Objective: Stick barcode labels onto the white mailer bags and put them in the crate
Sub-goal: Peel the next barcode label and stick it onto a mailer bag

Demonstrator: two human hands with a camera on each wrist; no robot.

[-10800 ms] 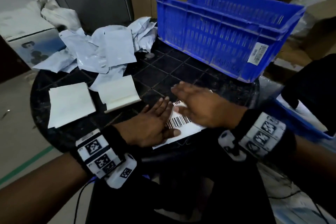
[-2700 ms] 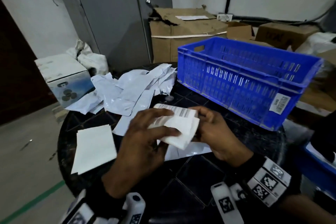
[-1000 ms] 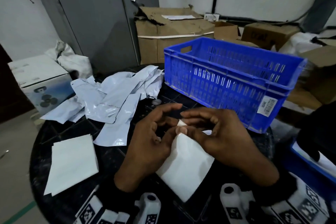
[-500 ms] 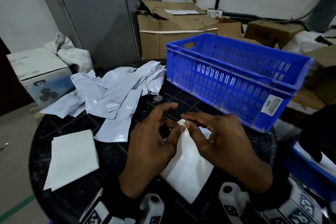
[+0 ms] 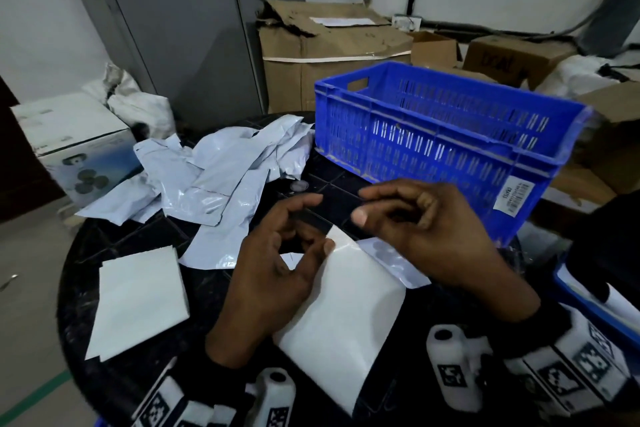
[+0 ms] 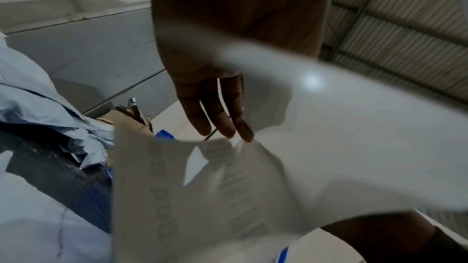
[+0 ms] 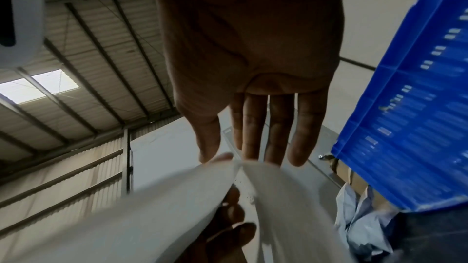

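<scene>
My left hand (image 5: 277,274) grip pinches the top corner of the white rectangular label sheet (image 5: 349,315); right hand (image 5: 426,229) grip pinches the peeling layer beside it, over the round black desk (image 5: 114,239); risk: label tears or curls onto itself if peeled unevenly; white plastic mailer bags (image 5: 221,177) piled left of blue slotted plastic crate (image 5: 440,146).

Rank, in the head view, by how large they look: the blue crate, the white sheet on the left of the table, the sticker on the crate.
1. Blue crate, clearly largest, though it stands farthest.
2. White sheet.
3. Sticker, smallest by far.
</scene>
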